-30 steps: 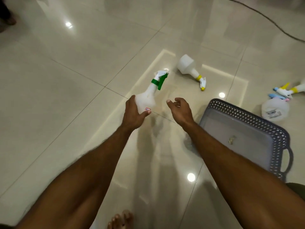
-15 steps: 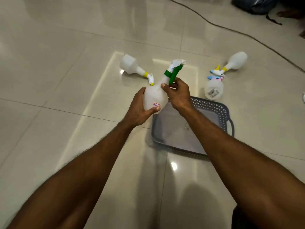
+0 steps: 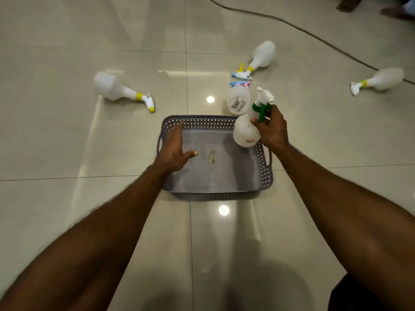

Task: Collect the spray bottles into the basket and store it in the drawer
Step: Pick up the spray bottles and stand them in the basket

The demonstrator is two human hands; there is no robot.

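Note:
A grey perforated basket (image 3: pixel 202 123) sits on the tiled floor in front of me. My right hand (image 3: pixel 272 130) grips a white spray bottle with a green trigger (image 3: pixel 246 132) by its neck, held over the basket's far right corner. My left hand (image 3: pixel 174 150) hovers open over the basket's left side, holding nothing. Other white bottles lie on the floor: one with a yellow collar (image 3: pixel 116 89) to the left, one with a pink and blue head (image 3: pixel 239 99) just behind the basket, another (image 3: pixel 261 57) beyond it, and one (image 3: pixel 381 80) far right.
A dark cable (image 3: pixel 298 28) runs across the floor at the back right. Someone's feet (image 3: pixel 395 11) show at the top right corner. A small scrap (image 3: pixel 211 157) lies on the basket's bottom. Glossy tiles reflect ceiling lights.
My left hand let go of the green-trigger bottle and spread open over the basket. My right hand now carries the bottle alone, over the basket's right side. The view swung to centre the basket.

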